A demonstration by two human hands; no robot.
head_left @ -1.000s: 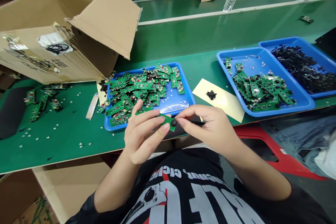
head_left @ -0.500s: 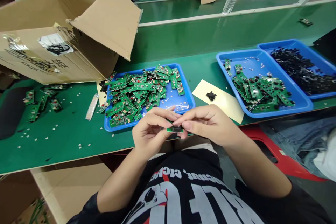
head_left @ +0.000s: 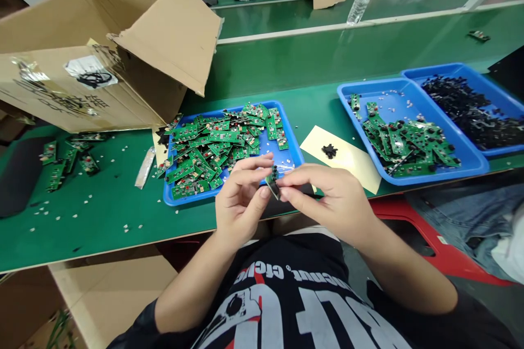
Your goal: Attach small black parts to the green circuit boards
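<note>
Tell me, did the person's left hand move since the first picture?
Yes, the left hand has shifted a bit to the right, judged against the blue tray just beyond it, which has stayed put.

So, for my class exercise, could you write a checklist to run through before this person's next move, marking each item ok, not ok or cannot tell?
1. Left hand holding the circuit board: ok, held with thumb and fingers.
2. Right hand at the board: ok, though whether it grips is cannot tell.
3. Black part fully seated on that board: cannot tell.
4. Black pieces on the yellow sheet: ok.
5. All other boards inside blue trays: not ok, several loose boards lie on the table.
</note>
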